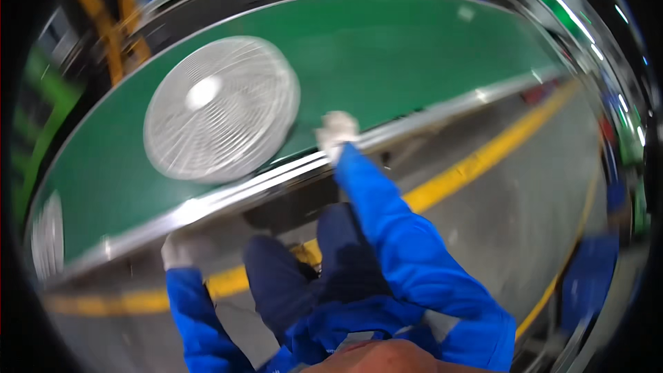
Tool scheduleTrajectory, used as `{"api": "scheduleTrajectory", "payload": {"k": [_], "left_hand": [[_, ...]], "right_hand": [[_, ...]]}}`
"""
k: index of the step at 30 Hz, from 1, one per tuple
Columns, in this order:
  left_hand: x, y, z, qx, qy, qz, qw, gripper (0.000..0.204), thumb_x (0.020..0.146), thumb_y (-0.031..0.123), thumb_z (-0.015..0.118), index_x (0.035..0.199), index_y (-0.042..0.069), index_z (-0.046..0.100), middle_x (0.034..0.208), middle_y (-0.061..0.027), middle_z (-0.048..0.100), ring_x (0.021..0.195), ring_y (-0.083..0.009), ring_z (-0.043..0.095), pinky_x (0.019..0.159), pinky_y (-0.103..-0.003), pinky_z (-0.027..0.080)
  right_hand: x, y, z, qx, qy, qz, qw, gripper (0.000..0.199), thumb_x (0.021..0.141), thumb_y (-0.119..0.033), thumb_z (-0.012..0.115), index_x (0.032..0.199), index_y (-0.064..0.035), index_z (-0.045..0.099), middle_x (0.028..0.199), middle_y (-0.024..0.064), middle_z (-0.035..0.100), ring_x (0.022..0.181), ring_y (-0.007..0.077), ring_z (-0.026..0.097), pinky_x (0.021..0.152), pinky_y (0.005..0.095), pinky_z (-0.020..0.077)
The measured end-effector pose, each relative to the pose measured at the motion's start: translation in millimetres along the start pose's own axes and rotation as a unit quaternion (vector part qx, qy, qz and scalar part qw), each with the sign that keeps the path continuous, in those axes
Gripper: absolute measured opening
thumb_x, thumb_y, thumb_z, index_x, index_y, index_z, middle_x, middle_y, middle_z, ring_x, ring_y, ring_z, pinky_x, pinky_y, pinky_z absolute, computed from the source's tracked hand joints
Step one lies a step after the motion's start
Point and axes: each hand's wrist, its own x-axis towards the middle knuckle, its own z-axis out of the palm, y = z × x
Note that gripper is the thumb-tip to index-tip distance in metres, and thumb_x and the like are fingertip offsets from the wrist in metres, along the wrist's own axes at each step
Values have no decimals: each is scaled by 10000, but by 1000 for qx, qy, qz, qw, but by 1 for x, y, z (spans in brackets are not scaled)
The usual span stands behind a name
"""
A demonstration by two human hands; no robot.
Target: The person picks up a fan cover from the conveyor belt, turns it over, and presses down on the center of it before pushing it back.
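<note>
1. Since the whole frame was motion-blurred, fine detail was hard to read; the rim of the fisheye view was dark and smeared.
2. Right hand (336,131), in a white glove with a blue sleeve, sat at the metal edge rail (228,193) of the green conveyor belt (387,55). Fingers were blurred; couldn't tell if they were apart or closed, or whether they gripped the rail.
3. Left hand (181,249), also white-gloved, was low, below the rail's near side. Finger state couldn't be told either; it held nothing I could make out.
4. Round white wire fan grille (221,107) lay flat on the belt, near the rail, just left of the right hand and apart from it. Face up, hub toward the camera. Being round, it showed no long axis; the oval look was lens bend and blur.
5. Second white round part (47,235) at the belt's far left was cut off by the dark rim, too smeared to identify.
6. Grey floor with a yellow line (483,155) ran beside the belt; the person's dark trouser legs (304,276) showed below.
</note>
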Motion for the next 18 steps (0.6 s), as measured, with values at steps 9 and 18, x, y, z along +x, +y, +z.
{"api": "scheduleTrajectory", "payload": {"k": [9,18], "left_hand": [[121,-6,-7,-49,268,99,957,463,965,96,563,1411,-29,554,1394,-247,590,1300,-412,559,1149,-453,413],[131,29,4,6,226,56,972,468,1019,293,519,1379,7,606,1443,-233,567,1334,-403,530,1153,-464,399]], "right_hand": [[-11,-34,-46,73,-113,78,988,398,927,-348,688,1137,-11,697,1275,174,619,1307,337,529,1137,423,391],[-10,-35,-41,95,-59,60,992,413,931,-322,681,1184,4,676,1350,185,587,1371,349,471,1176,444,355]]}}
